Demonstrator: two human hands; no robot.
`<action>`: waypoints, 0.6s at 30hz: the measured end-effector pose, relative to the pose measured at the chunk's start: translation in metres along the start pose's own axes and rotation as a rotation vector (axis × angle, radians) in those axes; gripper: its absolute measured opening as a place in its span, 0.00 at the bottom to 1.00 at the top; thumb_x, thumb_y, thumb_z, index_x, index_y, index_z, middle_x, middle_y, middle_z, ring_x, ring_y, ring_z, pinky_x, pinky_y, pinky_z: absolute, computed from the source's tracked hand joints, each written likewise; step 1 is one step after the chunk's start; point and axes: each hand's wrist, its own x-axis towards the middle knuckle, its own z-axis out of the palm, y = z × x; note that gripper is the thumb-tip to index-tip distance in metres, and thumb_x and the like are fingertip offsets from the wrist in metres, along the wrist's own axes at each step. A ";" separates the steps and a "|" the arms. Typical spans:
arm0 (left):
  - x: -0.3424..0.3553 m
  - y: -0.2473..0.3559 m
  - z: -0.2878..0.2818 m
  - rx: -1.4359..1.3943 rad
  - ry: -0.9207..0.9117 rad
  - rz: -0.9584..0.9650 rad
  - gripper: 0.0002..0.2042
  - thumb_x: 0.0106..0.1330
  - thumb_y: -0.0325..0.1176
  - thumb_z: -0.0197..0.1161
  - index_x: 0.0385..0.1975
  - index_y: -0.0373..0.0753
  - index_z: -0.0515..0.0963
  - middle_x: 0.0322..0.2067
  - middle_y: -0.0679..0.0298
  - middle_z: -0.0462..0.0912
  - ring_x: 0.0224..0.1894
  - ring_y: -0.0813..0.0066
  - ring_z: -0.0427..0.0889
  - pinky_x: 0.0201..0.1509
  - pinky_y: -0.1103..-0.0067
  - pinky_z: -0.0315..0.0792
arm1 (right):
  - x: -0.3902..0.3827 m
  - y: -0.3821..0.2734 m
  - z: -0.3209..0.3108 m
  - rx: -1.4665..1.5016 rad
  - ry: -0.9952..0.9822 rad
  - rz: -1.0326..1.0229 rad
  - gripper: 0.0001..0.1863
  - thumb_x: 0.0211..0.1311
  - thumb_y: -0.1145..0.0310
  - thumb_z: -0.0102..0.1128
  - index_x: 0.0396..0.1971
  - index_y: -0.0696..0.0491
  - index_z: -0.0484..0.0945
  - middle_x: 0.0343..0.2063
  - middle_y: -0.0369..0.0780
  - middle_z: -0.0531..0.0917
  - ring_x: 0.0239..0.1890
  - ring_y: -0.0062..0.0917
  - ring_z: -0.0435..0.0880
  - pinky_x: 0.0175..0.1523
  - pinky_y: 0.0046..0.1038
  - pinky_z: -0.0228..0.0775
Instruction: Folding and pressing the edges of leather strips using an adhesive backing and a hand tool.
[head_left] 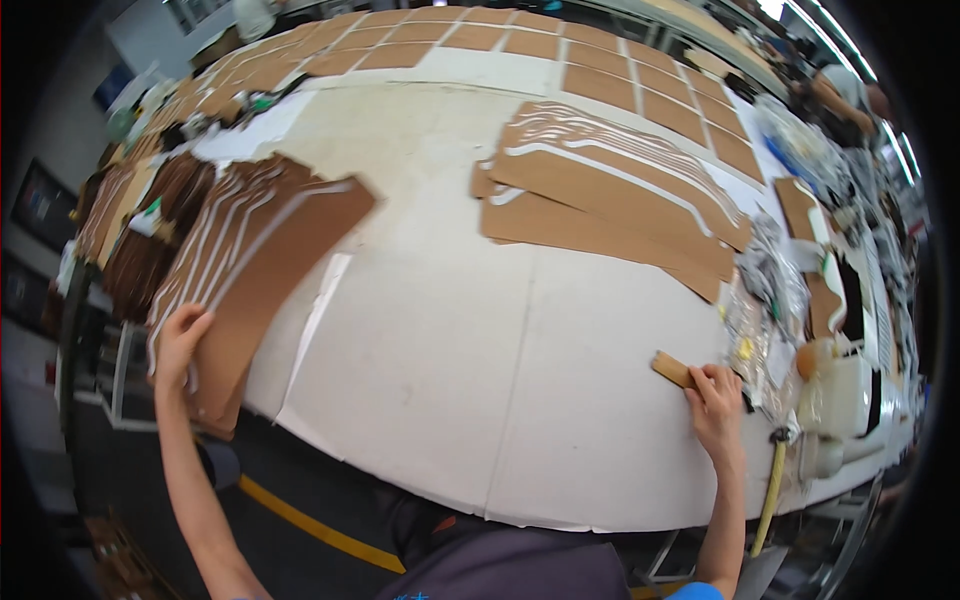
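Observation:
My left hand (180, 345) pinches the edge of a brown sheet panel (275, 270) with a whitish strip along its edge. This panel lies over a fanned stack of similar panels at the table's left side; its far end is blurred. My right hand (715, 400) is closed around a short, flat wooden piece (672, 369) near the right side of the white table (440, 400). A dark part shows by its fingers, too small to name. Farther off, a second overlapping pile of light brown panels (600, 190) with white strips lies right of centre.
Rows of brown rectangular pieces (600, 88) line the far edge. Clear plastic bags (765, 300), a white plastic container (838, 395) and a yellow-handled tool (768, 500) crowd the right edge. Dark brown stacks (155, 240) stand at far left. Another person (845, 100) is at the upper right.

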 end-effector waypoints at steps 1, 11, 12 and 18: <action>0.002 -0.014 -0.009 0.265 0.124 -0.034 0.09 0.70 0.30 0.71 0.44 0.32 0.83 0.39 0.64 0.87 0.45 0.71 0.85 0.54 0.75 0.76 | 0.004 -0.001 -0.005 0.034 -0.030 -0.021 0.18 0.58 0.76 0.71 0.49 0.57 0.84 0.44 0.43 0.81 0.48 0.39 0.79 0.55 0.40 0.68; 0.028 0.122 0.240 0.369 0.075 0.561 0.10 0.68 0.26 0.68 0.48 0.36 0.82 0.56 0.54 0.80 0.62 0.54 0.77 0.66 0.64 0.72 | 0.175 0.053 0.063 -0.394 0.145 -0.213 0.08 0.53 0.74 0.69 0.34 0.57 0.82 0.35 0.41 0.82 0.42 0.35 0.81 0.49 0.35 0.70; 0.027 0.139 0.274 0.298 0.000 0.589 0.10 0.67 0.26 0.69 0.47 0.36 0.83 0.56 0.53 0.80 0.61 0.53 0.78 0.65 0.64 0.73 | 0.187 0.059 0.075 -0.520 0.081 -0.262 0.07 0.52 0.74 0.68 0.31 0.56 0.82 0.34 0.41 0.81 0.42 0.34 0.81 0.48 0.35 0.70; -0.002 0.244 0.426 0.049 -0.282 0.842 0.09 0.67 0.27 0.70 0.45 0.37 0.83 0.56 0.55 0.81 0.60 0.56 0.80 0.59 0.67 0.77 | 0.210 0.074 0.093 -0.593 0.039 -0.330 0.05 0.50 0.74 0.67 0.27 0.52 0.80 0.33 0.40 0.81 0.41 0.33 0.81 0.47 0.35 0.70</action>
